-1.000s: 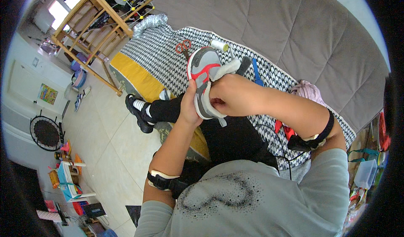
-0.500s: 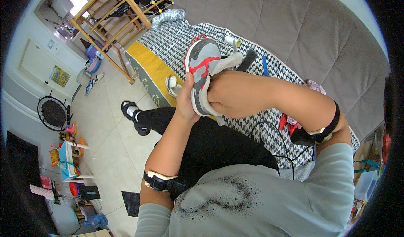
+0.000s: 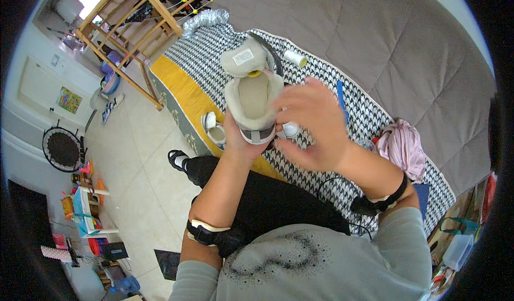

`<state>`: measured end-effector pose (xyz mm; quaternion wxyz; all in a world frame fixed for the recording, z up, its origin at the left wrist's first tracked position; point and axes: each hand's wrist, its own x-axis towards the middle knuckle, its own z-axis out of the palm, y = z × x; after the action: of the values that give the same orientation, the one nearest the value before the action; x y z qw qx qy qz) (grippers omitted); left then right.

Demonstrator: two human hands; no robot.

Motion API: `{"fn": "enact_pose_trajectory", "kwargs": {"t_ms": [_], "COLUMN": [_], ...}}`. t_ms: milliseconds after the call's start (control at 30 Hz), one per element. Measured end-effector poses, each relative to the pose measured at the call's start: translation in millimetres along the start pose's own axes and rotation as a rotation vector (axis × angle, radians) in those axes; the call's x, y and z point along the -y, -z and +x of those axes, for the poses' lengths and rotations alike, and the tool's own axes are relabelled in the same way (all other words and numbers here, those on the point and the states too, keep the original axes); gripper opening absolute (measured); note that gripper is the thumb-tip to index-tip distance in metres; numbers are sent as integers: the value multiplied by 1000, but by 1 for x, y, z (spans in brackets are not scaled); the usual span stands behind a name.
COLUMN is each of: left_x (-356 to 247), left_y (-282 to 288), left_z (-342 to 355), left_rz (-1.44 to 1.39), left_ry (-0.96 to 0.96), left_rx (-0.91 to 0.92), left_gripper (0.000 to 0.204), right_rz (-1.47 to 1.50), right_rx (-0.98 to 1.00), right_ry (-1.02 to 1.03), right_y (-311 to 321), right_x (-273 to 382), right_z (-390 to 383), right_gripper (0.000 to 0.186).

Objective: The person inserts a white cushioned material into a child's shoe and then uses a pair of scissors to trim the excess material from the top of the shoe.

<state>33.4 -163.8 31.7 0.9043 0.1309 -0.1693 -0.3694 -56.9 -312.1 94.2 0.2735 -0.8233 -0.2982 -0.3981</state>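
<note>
Grey-white shoe point(image 3: 252, 98) is sitting in the left hand point(image 3: 242, 141), gripped around its heel, above the checked cloth point(image 3: 198, 49). Right hand point(image 3: 317, 124) is hovering spread-fingered by the collar's right edge, contact unclear; cloth is stretching beyond to brown padding point(image 3: 396, 60).

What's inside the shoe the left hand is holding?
Inside the shoe, a pale insole shows, with soft-looking lining around it. The toe end can't be seen: the tongue covers it.
</note>
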Motion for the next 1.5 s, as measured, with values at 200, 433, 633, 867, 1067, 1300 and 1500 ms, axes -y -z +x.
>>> {"fn": "enact_pose_trajectory", "kwargs": {"t_ms": [200, 433, 633, 867, 1067, 1300, 1500], "left_x": [-10, 4, -45, -50, -29, -23, -28], "left_y": [19, 28, 40, -17, 3, 13, 12], "left_z": [26, 48, 29, -1, 4, 5, 9], "left_rz": [28, 121, 1701, 2258, 2445, 2370, 2353], "left_ry": [204, 7, -300, -464, -77, -46, 176], "left_rx": [-88, -612, -511, 319, 244, 202, 171], "left_gripper": [60, 45, 18, 29, 38, 23, 22], "right_rz": [848, 1983, 2155, 1860, 1749, 1520, 1571], "right_rx": [-296, -327, -388, -231, -311, -261, -382], "right_ry": [-927, -1276, -1035, -767, -797, -910, -1021], "right_y": [-35, -118, -132, -124, -127, -125, -144], "right_x": [-84, -115, -130, -127, -117, -111, -115], "right_z": [-1, -18, -23, -10, -7, -9, -13], "right_gripper": [63, 70, 72, 80, 84, 90, 72]}}
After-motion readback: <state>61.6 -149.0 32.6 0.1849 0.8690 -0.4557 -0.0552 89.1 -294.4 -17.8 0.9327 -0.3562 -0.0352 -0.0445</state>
